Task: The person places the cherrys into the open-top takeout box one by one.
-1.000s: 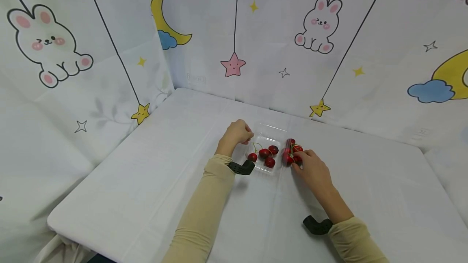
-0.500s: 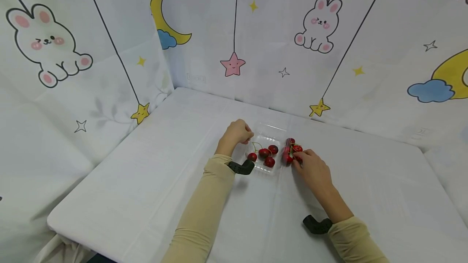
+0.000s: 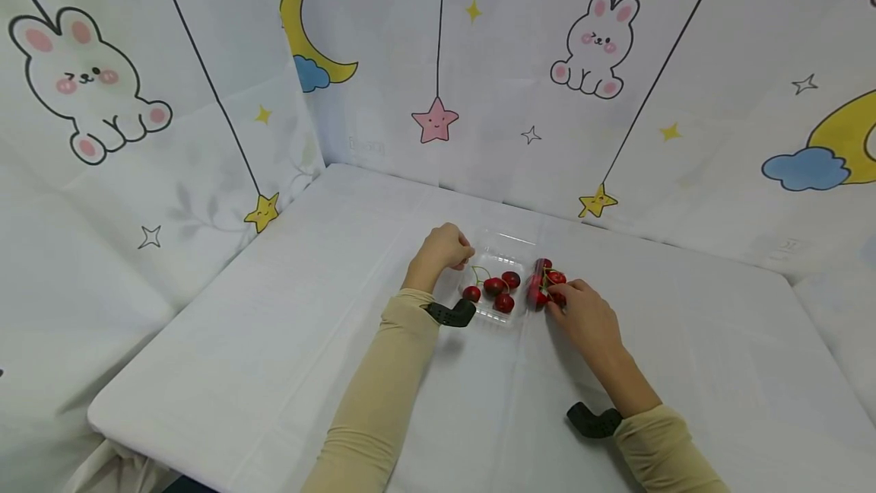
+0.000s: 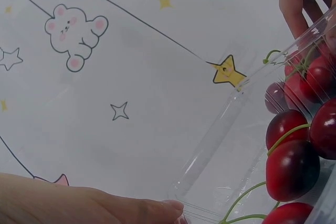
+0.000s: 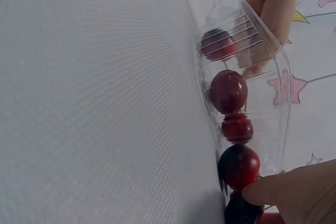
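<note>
- Two hands worked at one clear container (image 3: 505, 259), which sat on the white counter (image 3: 328, 341), just toward 1 o'clock from its middle.
- Left hand (image 3: 441, 249): at the container's 10 o'clock, thumb and fingers closed in a pinch on the clear plastic edge. Left wrist view: fingertip on the container's corner.
- Right hand (image 3: 585, 316): at the container's 4 o'clock, fingers bent, thumb and fingers about a cherry (image 3: 558, 299) in the side group. Gap small, grip partly hidden by the hand itself. Right wrist view: one digit's tip touched dark red fruit, at the container's 5 o'clock.
- Inner cherries (image 3: 493, 287): at least four, dark red, in the container, mostly toward its 6 o'clock half. Green stems (image 4: 244, 199) on some, curving up.
- Side group of cherries (image 3: 557, 278): bunched just beside the container at 3 o'clock, partly under the right hand. Count unclear. Left wrist view: group showed through the clear wall, right hand's fingers beyond it.
- Beige sleeves (image 3: 383, 386) came in from 7 and 5 o'clock.
- Black wrist pieces: one (image 3: 452, 314) at the container's 8 o'clock, on the left wrist; other (image 3: 594, 421) at 5 o'clock, on the right.
- White backdrop (image 3: 383, 14) rose past the counter's 12 o'clock edge, printed with rabbits, stars, moons, clouds. Pink star (image 3: 434, 122) hung at the container's 11 o'clock.
</note>
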A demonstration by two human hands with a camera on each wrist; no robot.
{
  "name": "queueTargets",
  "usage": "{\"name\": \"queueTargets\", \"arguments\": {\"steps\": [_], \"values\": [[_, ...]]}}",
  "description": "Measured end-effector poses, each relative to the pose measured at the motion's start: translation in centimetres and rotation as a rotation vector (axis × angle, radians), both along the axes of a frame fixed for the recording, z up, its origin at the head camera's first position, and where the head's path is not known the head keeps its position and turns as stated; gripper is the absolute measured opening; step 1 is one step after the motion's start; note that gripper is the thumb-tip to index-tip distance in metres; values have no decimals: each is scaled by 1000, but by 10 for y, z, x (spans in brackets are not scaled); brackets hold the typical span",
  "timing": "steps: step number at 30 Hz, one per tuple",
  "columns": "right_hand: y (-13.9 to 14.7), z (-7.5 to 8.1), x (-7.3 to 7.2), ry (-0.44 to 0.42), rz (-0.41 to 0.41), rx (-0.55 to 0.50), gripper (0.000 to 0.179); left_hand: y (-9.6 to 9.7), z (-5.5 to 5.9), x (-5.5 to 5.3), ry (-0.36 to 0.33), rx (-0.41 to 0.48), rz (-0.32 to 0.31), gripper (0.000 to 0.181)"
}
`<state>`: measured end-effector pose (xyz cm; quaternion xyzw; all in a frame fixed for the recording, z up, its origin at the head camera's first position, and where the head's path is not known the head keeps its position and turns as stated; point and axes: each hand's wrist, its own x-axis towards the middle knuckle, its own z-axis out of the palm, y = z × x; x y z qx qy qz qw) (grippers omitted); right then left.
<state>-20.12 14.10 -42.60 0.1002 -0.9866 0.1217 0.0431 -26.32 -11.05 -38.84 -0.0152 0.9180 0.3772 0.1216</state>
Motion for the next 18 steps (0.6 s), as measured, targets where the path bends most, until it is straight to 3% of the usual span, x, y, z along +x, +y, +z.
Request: {"name": "queueTargets", "arguments": {"steps": [18], "values": [[0, 6, 1, 4, -9, -17, 29, 0, -1, -1, -1, -11, 0, 22]]}}
